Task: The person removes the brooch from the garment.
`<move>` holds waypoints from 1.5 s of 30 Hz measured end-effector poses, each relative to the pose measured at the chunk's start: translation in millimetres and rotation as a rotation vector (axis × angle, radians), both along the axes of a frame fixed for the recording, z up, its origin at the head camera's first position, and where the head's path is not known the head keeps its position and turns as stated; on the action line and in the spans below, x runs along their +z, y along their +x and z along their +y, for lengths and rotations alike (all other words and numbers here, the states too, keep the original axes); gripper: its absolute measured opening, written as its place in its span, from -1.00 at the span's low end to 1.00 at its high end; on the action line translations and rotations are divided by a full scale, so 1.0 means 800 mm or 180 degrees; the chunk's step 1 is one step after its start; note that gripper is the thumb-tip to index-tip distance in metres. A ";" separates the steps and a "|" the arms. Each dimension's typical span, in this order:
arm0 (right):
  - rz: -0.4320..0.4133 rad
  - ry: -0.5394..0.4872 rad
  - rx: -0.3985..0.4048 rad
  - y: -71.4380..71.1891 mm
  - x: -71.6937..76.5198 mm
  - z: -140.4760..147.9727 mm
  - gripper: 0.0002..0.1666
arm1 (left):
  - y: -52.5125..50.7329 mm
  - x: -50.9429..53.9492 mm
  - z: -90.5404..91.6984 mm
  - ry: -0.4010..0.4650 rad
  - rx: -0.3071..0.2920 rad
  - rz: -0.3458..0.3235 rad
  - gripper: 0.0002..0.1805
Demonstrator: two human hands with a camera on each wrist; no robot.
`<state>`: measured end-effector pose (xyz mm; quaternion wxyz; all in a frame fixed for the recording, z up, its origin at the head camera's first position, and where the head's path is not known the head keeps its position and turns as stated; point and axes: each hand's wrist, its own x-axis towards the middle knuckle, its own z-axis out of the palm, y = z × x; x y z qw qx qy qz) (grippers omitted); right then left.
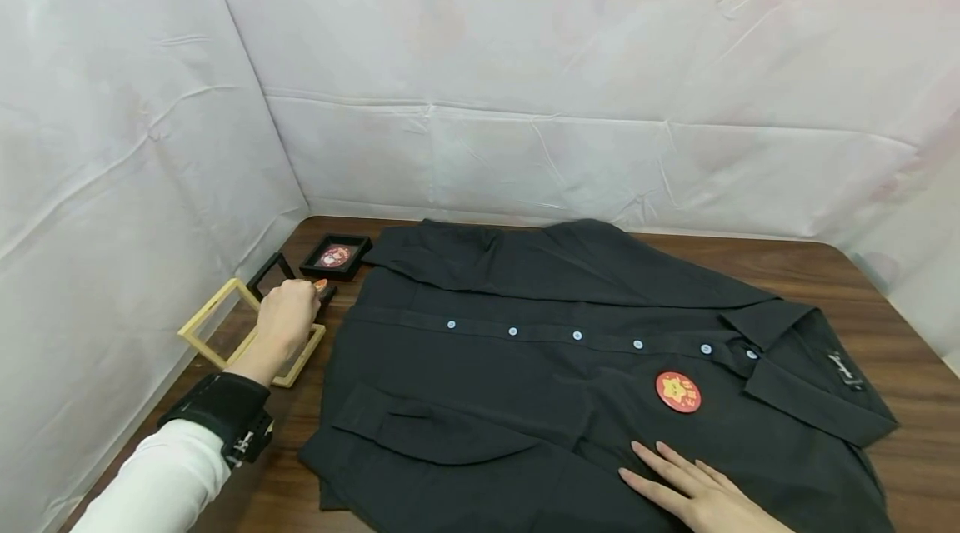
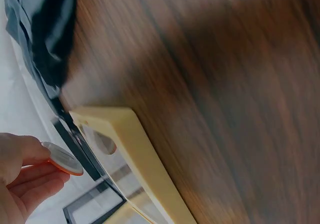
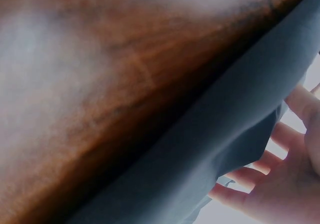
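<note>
My left hand [image 1: 288, 318] pinches a round badge [image 2: 64, 159] between thumb and fingers. The badge has an orange rim and a pale back, and in the head view only its orange edge shows past the fingers. Around this hand stand a yellow hinged display frame [image 1: 303, 356] with clear film, opened out, and an opened black frame [image 1: 272, 268] behind it. My right hand [image 1: 705, 493] is over the front of a black button-up shirt [image 1: 480, 366], its fingers straight and spread. A red round badge [image 1: 678, 392] with a yellow star is on the shirt front above the right fingertips.
A black square frame [image 1: 364, 246] with a round red badge behind its film lies at the back left of the wooden table [image 1: 750, 262]. White cloth walls [image 1: 525, 83] stand behind and to the left. The shirt covers much of the tabletop.
</note>
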<state>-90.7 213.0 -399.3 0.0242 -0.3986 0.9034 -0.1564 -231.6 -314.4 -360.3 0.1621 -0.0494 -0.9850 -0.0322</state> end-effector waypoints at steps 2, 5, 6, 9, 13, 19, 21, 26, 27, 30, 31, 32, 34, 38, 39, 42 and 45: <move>-0.0032 -0.0020 -0.0001 0.000 0.000 0.000 -0.19 | -0.002 0.000 -0.005 -0.0054 0.0059 -0.0059 -0.57; -0.0045 -0.0025 0.0001 0.000 -0.001 0.000 -0.19 | -0.005 0.000 -0.011 -0.0127 0.0103 -0.0163 -0.62; -0.0048 -0.0030 -0.0001 0.000 -0.001 0.000 -0.19 | -0.006 0.000 -0.012 -0.0144 0.0110 -0.0196 -0.65; -0.0098 -0.0045 0.0007 -0.001 0.000 -0.001 -0.19 | -0.010 -0.001 -0.016 -0.0154 0.0118 -0.0262 -0.74; -0.0121 -0.0046 0.0002 -0.001 0.000 -0.001 -0.19 | -0.012 -0.003 -0.020 -0.0141 0.0135 -0.0285 -0.81; -0.0119 -0.0073 -0.0006 -0.001 0.000 -0.002 -0.19 | -0.014 -0.001 -0.019 -0.0145 0.0154 -0.0344 -0.84; -0.0113 -0.0083 -0.0006 -0.001 -0.001 -0.001 -0.18 | -0.015 -0.001 -0.016 -0.0156 0.0128 -0.0391 -0.81; -0.0174 -0.0130 0.0028 -0.001 -0.002 0.000 -0.18 | -0.015 -0.001 -0.013 -0.0217 0.0119 -0.0437 -0.81; -0.0184 -0.0137 0.0028 -0.001 -0.002 0.000 -0.18 | -0.016 -0.002 -0.013 -0.0227 0.0123 -0.0441 -0.83; -0.0197 -0.0158 0.0026 -0.001 -0.003 0.000 -0.19 | -0.015 -0.004 -0.013 -0.0236 0.0130 -0.0459 -0.82; -0.0193 -0.0154 0.0027 -0.001 -0.003 0.000 -0.19 | -0.016 -0.004 -0.013 -0.0238 0.0130 -0.0469 -0.82; -0.0181 -0.0152 0.0032 -0.001 -0.004 0.000 -0.19 | -0.016 -0.005 -0.013 -0.0237 0.0134 -0.0484 -0.82; -0.0123 -0.0090 0.0060 -0.001 -0.004 0.000 -0.18 | -0.016 -0.005 -0.013 -0.0232 0.0129 -0.0507 -0.79; -0.0082 -0.0064 0.0038 0.000 -0.002 -0.001 -0.18 | -0.016 -0.006 -0.013 -0.0225 0.0111 -0.0526 -0.77; -0.0068 -0.0055 0.0017 0.000 -0.001 -0.001 -0.18 | -0.016 -0.006 -0.013 -0.0224 0.0106 -0.0526 -0.76; -0.0094 -0.0106 -0.0005 0.001 -0.001 -0.001 -0.18 | -0.016 -0.007 -0.012 -0.0216 0.0118 -0.0547 -0.78; -0.0088 -0.0068 0.0032 0.000 -0.003 0.000 -0.17 | -0.017 -0.006 -0.011 -0.0202 0.0151 -0.0611 -0.79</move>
